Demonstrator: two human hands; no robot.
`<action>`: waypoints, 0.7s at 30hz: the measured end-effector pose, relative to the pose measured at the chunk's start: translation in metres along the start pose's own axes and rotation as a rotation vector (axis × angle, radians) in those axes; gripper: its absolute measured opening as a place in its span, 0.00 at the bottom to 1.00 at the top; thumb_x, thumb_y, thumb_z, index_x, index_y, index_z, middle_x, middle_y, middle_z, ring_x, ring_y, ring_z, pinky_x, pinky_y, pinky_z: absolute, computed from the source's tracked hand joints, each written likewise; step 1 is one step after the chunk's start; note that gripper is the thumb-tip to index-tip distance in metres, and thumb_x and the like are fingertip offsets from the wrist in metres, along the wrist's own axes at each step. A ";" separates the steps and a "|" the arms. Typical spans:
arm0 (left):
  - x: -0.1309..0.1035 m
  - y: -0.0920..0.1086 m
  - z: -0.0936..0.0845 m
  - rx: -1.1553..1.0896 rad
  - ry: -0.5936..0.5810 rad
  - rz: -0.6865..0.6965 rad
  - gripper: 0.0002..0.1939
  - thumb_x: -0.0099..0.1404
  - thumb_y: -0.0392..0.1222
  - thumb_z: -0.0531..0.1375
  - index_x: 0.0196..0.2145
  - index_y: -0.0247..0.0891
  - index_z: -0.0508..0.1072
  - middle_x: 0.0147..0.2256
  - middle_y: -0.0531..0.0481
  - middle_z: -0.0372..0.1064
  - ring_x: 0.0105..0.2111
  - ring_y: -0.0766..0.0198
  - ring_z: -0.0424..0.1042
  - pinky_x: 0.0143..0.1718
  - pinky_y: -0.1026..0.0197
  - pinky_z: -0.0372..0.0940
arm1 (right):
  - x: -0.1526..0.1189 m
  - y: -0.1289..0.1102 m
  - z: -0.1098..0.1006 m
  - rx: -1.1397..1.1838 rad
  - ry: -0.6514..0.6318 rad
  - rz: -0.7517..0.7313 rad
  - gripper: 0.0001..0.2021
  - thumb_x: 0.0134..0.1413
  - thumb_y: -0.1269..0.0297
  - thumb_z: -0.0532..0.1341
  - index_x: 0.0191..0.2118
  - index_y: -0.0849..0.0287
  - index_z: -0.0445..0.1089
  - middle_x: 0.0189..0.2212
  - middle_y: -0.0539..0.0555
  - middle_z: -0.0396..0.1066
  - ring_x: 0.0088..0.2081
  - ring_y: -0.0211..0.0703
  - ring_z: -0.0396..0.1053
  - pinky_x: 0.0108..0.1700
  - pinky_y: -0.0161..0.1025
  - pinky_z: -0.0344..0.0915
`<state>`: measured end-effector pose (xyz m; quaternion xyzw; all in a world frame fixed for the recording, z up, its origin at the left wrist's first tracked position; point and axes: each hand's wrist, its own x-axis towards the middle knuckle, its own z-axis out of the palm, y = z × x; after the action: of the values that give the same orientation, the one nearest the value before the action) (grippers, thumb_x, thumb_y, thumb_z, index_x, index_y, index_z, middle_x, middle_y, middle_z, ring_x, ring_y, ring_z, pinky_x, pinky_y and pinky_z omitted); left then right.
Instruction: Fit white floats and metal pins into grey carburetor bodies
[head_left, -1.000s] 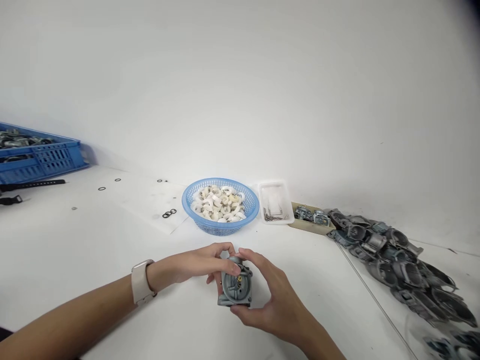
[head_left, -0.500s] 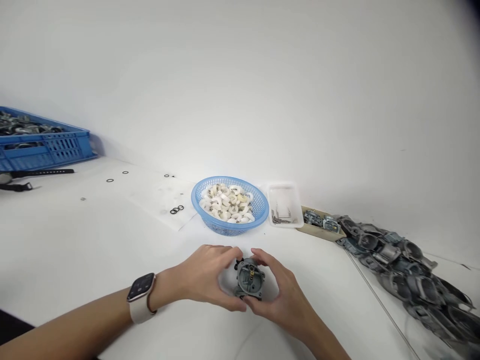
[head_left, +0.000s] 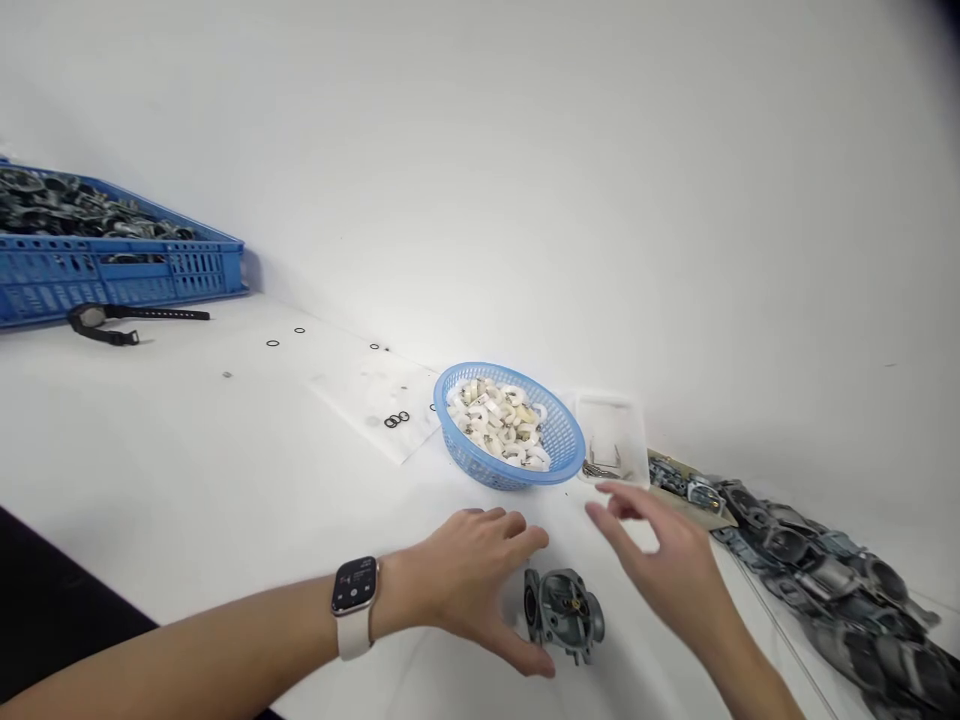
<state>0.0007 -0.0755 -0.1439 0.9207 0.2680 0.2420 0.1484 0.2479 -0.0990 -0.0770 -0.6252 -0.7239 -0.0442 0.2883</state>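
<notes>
A grey metal carburetor body (head_left: 568,612) with a brass piece in its open bowl sits on the white table. My left hand (head_left: 480,585), wearing a watch on the wrist, curves round its left side with thumb and fingers spread. Whether the thumb touches the metal I cannot tell. Up and to the right of the carburetor body, my right hand (head_left: 667,555) is raised, fingers apart and holding nothing. Its fingertips are just in front of a white tray (head_left: 637,440) with thin metal pins (head_left: 600,470) in it.
Left of the tray stands a blue basket (head_left: 469,460) full of white ring-shaped floats (head_left: 502,420). Grey carburetor castings (head_left: 825,570) are heaped at right beside a cardboard box (head_left: 694,505). Black O-rings (head_left: 396,420), a black watch (head_left: 94,318) and a blue crate (head_left: 202,270) lie leftward.
Both hands have come away from the carburetor body, which now rests turned on the table. My right hand has moved up and right towards the tray. The view has shifted left.
</notes>
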 end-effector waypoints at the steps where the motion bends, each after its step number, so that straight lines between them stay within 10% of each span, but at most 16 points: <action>1: 0.000 0.003 0.003 -0.020 0.012 0.008 0.40 0.52 0.71 0.67 0.53 0.43 0.65 0.41 0.49 0.72 0.36 0.53 0.73 0.36 0.55 0.66 | 0.021 -0.001 -0.001 -0.039 -0.025 -0.019 0.19 0.63 0.44 0.59 0.46 0.52 0.76 0.37 0.54 0.77 0.41 0.51 0.75 0.45 0.44 0.70; 9: -0.001 0.009 0.019 -0.034 -0.048 0.065 0.36 0.58 0.58 0.68 0.59 0.44 0.63 0.40 0.50 0.74 0.39 0.51 0.75 0.40 0.55 0.68 | 0.161 -0.011 0.061 -0.263 -0.439 -0.064 0.12 0.68 0.58 0.63 0.50 0.59 0.74 0.50 0.57 0.75 0.48 0.47 0.74 0.50 0.49 0.73; 15: 0.003 0.007 0.020 -0.001 -0.043 0.036 0.31 0.56 0.63 0.69 0.49 0.42 0.68 0.40 0.48 0.74 0.39 0.50 0.74 0.40 0.54 0.68 | 0.175 -0.017 0.090 -0.362 -0.508 -0.049 0.14 0.69 0.59 0.62 0.55 0.59 0.71 0.54 0.58 0.72 0.49 0.48 0.74 0.51 0.50 0.74; 21: 0.001 0.009 0.023 -0.052 0.014 0.023 0.34 0.56 0.63 0.69 0.53 0.42 0.66 0.48 0.45 0.72 0.45 0.48 0.72 0.46 0.50 0.67 | 0.166 -0.025 0.060 -0.275 -0.504 -0.087 0.11 0.67 0.59 0.64 0.47 0.60 0.74 0.49 0.56 0.74 0.48 0.48 0.74 0.51 0.50 0.72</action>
<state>0.0174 -0.0857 -0.1588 0.9177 0.2519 0.2572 0.1677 0.1938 0.0671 -0.0409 -0.6179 -0.7862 0.0023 0.0098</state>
